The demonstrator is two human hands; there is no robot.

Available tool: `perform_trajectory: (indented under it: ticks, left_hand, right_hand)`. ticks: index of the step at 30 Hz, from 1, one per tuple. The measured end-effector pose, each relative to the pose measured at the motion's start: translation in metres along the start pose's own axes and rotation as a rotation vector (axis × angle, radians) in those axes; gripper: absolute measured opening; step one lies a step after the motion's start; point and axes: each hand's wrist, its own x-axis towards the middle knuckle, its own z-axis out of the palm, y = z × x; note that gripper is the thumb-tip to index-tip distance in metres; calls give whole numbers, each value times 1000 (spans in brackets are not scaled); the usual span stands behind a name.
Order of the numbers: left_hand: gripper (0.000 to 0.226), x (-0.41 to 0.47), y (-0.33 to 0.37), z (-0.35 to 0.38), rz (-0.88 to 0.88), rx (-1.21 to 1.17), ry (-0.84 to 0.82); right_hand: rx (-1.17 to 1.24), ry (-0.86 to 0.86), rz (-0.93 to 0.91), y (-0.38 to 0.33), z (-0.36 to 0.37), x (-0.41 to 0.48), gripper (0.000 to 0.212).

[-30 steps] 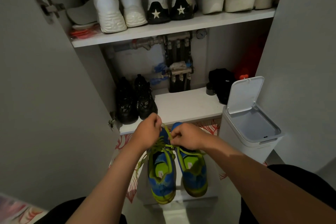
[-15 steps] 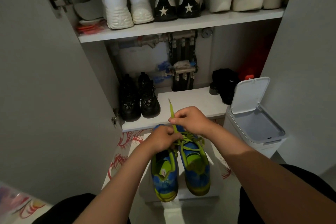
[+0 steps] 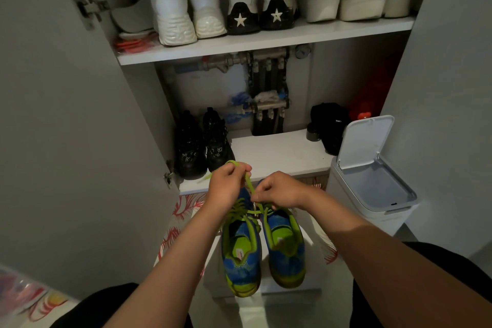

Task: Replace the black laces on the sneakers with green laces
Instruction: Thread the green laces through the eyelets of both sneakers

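The blue-and-green sneakers [image 3: 241, 255] sit side by side on a white stand [image 3: 290, 291] near the open cabinet, where the left hand [image 3: 228, 185] pinches a raised loop of green lace [image 3: 249, 184] and the right hand [image 3: 279, 190], just right, pinches it lower down.

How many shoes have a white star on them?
2. Both stand side by side on the top shelf: the left star shoe and the right star shoe. Others could be hidden.
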Motion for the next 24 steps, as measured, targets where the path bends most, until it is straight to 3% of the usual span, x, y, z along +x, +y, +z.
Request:
perform_trajectory:
  ticks: [4,6,15,18,21,24]
  left_hand:
    - [20,-1,8,-5,-112,-323,-16]
    - [20,2,6,-10,-127,-282,27]
    - [21,8,-18,-38,-89,477,45]
    - [17,7,-27,-52,-84,716,34]
    - [41,3,-35,-64,-68,989,17]
    - [39,2,-43,-70,-155,1107,-30]
  right_hand:
    - [14,23,-8,2,3,4,8]
    - [-50,21,-4,3,5,6,8]
    - [-653,-39,9,1,24,15,28]
    - [-685,-73,41,-3,31,18,26]
    - [-657,-69,70,-4,33,22,21]
    - [-527,-58,77,-3,32,23,24]
